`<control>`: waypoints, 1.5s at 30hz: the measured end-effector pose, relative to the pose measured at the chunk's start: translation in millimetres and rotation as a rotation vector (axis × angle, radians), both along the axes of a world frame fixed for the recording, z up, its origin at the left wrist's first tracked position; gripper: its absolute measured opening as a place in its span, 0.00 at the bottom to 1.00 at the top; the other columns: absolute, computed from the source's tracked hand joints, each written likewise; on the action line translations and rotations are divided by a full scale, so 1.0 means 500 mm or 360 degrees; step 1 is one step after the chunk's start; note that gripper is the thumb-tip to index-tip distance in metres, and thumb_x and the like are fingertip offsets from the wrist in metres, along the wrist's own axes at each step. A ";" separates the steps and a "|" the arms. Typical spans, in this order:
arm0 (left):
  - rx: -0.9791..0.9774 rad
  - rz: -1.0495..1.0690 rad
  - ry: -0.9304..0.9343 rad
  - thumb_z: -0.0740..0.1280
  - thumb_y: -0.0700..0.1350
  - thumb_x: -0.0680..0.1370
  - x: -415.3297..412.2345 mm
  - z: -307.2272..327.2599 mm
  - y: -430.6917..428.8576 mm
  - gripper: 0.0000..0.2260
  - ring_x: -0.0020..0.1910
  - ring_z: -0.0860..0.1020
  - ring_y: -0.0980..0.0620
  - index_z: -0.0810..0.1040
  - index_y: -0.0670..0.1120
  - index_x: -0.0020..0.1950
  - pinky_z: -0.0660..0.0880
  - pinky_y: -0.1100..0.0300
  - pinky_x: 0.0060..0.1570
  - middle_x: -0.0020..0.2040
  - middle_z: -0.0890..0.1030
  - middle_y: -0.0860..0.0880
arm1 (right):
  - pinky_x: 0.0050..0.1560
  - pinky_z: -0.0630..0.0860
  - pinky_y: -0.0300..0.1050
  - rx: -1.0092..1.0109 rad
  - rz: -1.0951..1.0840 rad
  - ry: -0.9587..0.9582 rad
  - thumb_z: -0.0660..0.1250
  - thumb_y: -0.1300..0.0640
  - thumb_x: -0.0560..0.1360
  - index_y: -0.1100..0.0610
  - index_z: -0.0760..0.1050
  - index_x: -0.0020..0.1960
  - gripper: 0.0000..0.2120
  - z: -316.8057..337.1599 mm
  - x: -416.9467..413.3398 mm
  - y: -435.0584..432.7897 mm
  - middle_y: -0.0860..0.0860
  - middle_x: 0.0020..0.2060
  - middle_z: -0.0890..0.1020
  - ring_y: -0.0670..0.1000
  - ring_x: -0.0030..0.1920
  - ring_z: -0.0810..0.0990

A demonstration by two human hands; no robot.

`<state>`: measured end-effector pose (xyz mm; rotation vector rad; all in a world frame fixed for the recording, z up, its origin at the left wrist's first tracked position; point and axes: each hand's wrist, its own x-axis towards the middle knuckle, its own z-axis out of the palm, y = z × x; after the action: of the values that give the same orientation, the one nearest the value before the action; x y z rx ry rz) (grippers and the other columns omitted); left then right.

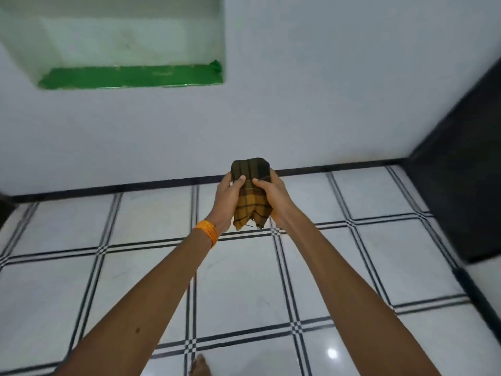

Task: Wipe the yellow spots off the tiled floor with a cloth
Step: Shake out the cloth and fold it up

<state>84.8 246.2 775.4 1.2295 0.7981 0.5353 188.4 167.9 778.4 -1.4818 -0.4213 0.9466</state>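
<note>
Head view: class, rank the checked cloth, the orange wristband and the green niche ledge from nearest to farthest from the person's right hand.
1. Checked cloth: gripped by the right hand, with the left hand holding its other side.
2. Orange wristband: on the left wrist, just past the cloth.
3. Green niche ledge: set in the wall, upper left.

white wall | green-floored niche | black skirting | dark panel right
</note>
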 end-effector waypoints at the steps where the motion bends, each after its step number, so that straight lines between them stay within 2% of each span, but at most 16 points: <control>1: -0.0001 -0.0060 -0.0005 0.61 0.46 0.84 0.038 0.005 -0.044 0.12 0.56 0.83 0.48 0.78 0.49 0.65 0.82 0.56 0.49 0.58 0.83 0.45 | 0.61 0.81 0.55 -0.0001 -0.0043 -0.0006 0.64 0.61 0.82 0.52 0.72 0.72 0.19 0.004 0.035 -0.055 0.55 0.59 0.82 0.55 0.60 0.82; 6: -0.0011 -0.0461 0.0020 0.61 0.45 0.84 0.255 0.011 -0.331 0.12 0.49 0.86 0.49 0.78 0.46 0.65 0.81 0.59 0.41 0.54 0.85 0.44 | 0.60 0.81 0.59 0.0004 -0.0364 -0.0032 0.65 0.60 0.80 0.47 0.75 0.70 0.19 0.011 0.208 -0.408 0.54 0.59 0.84 0.56 0.61 0.82; 10: 0.0021 -0.0777 0.0021 0.61 0.46 0.84 0.407 0.012 -0.560 0.11 0.50 0.85 0.49 0.79 0.46 0.63 0.82 0.57 0.45 0.54 0.85 0.45 | 0.58 0.82 0.57 0.0016 -0.0702 0.0000 0.64 0.61 0.81 0.49 0.76 0.67 0.17 0.014 0.308 -0.671 0.55 0.58 0.84 0.57 0.59 0.83; 14: 0.0041 -0.1117 0.0088 0.61 0.49 0.84 0.547 0.008 -0.783 0.11 0.54 0.83 0.46 0.80 0.47 0.60 0.82 0.49 0.55 0.54 0.85 0.44 | 0.55 0.83 0.53 0.0035 -0.1098 0.0036 0.64 0.61 0.81 0.53 0.77 0.66 0.15 0.007 0.390 -0.921 0.57 0.57 0.84 0.58 0.58 0.84; 17: 0.0127 -0.1394 0.0138 0.59 0.50 0.84 0.633 0.002 -0.941 0.12 0.49 0.82 0.48 0.80 0.46 0.56 0.82 0.54 0.46 0.50 0.84 0.44 | 0.57 0.83 0.55 0.0031 -0.1353 0.0053 0.65 0.60 0.81 0.50 0.75 0.68 0.17 -0.004 0.424 -1.090 0.56 0.57 0.85 0.58 0.58 0.84; 21: 0.0095 -0.1755 0.0131 0.60 0.46 0.84 0.758 -0.018 -1.178 0.10 0.43 0.80 0.50 0.80 0.45 0.51 0.79 0.60 0.36 0.43 0.81 0.46 | 0.58 0.82 0.57 0.0030 -0.1687 0.0047 0.64 0.60 0.81 0.48 0.74 0.67 0.16 -0.026 0.473 -1.321 0.55 0.57 0.84 0.57 0.57 0.84; 25: 0.0093 -0.2068 0.0132 0.61 0.47 0.84 0.855 -0.047 -1.389 0.12 0.44 0.81 0.50 0.79 0.41 0.58 0.78 0.61 0.35 0.47 0.81 0.45 | 0.58 0.82 0.57 0.0060 -0.2008 0.0082 0.63 0.63 0.81 0.47 0.72 0.68 0.19 -0.041 0.507 -1.505 0.54 0.59 0.83 0.58 0.59 0.83; 28: 0.0118 -0.2308 0.0150 0.60 0.48 0.84 0.913 -0.077 -1.546 0.11 0.46 0.82 0.48 0.78 0.43 0.59 0.82 0.57 0.41 0.50 0.81 0.43 | 0.61 0.79 0.66 0.0129 -0.2184 0.0123 0.63 0.65 0.80 0.45 0.72 0.69 0.22 -0.068 0.527 -1.652 0.56 0.62 0.82 0.60 0.62 0.81; 30: 0.0179 -0.2457 0.0208 0.59 0.49 0.85 0.933 -0.100 -1.636 0.11 0.47 0.82 0.45 0.78 0.46 0.59 0.82 0.56 0.44 0.52 0.81 0.42 | 0.59 0.79 0.68 0.0149 -0.2288 0.0190 0.62 0.67 0.80 0.43 0.71 0.69 0.24 -0.084 0.522 -1.734 0.57 0.64 0.81 0.62 0.62 0.82; 34: 0.0248 -0.2702 0.0295 0.59 0.49 0.85 0.964 -0.153 -1.796 0.10 0.47 0.79 0.46 0.78 0.48 0.57 0.77 0.57 0.42 0.50 0.79 0.46 | 0.49 0.84 0.57 0.0191 -0.2372 0.0342 0.61 0.68 0.81 0.41 0.63 0.75 0.30 -0.130 0.505 -1.883 0.55 0.65 0.80 0.57 0.57 0.85; 38: 0.0351 -0.2860 0.0437 0.60 0.48 0.84 0.996 -0.229 -1.949 0.09 0.54 0.80 0.46 0.77 0.48 0.59 0.77 0.56 0.47 0.56 0.79 0.45 | 0.54 0.82 0.58 0.0167 -0.2400 0.0462 0.63 0.66 0.81 0.43 0.59 0.79 0.33 -0.218 0.512 -2.026 0.56 0.67 0.78 0.58 0.62 0.83; 45: 0.0472 -0.2983 0.0741 0.63 0.45 0.83 1.076 -0.401 -2.215 0.10 0.46 0.83 0.48 0.75 0.47 0.63 0.82 0.58 0.43 0.53 0.82 0.43 | 0.52 0.83 0.57 0.0216 -0.2460 0.0833 0.64 0.65 0.81 0.50 0.65 0.76 0.27 -0.439 0.596 -2.284 0.61 0.63 0.81 0.62 0.59 0.84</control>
<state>623.1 -861.1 574.9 1.8139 -0.3197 -1.2227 486.2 -974.2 559.0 -0.9322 0.9441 -0.0127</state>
